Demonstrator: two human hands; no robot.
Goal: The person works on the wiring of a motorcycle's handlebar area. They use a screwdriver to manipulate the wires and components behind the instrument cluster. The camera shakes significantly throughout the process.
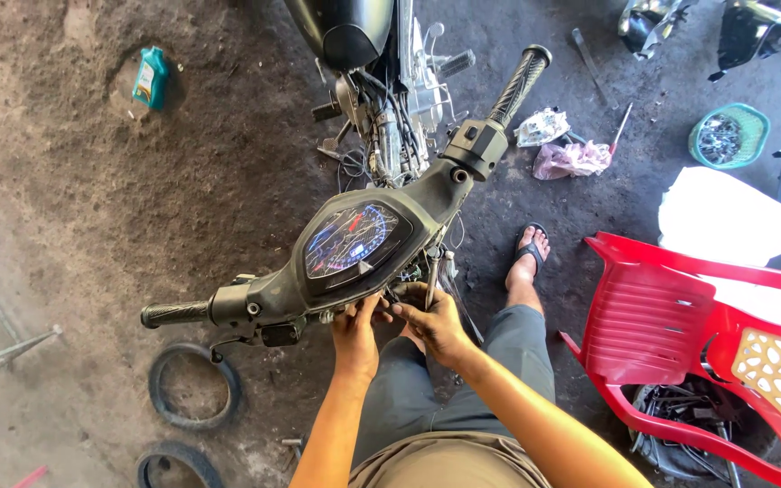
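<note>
A stripped motorbike's handlebar unit (427, 203) with a cracked speedometer (352, 239) stands in front of me, black grips at each end. My left hand (355, 336) reaches up under the lower edge of the speedometer housing, fingers touching its underside. Right beside it, my right hand (434, 321) is closed around a thin metal tool (432, 282), its shaft pointing up into the wiring under the housing. What the tool's tip meets is hidden.
A red plastic chair (671, 334) lies tipped at right over a heap of tools. Rags (571, 158), a green basket of parts (728, 136), a green oil bottle (150, 78) and two old tyres (193, 387) lie on the dirty floor. My sandalled foot (528, 255) rests near the bike.
</note>
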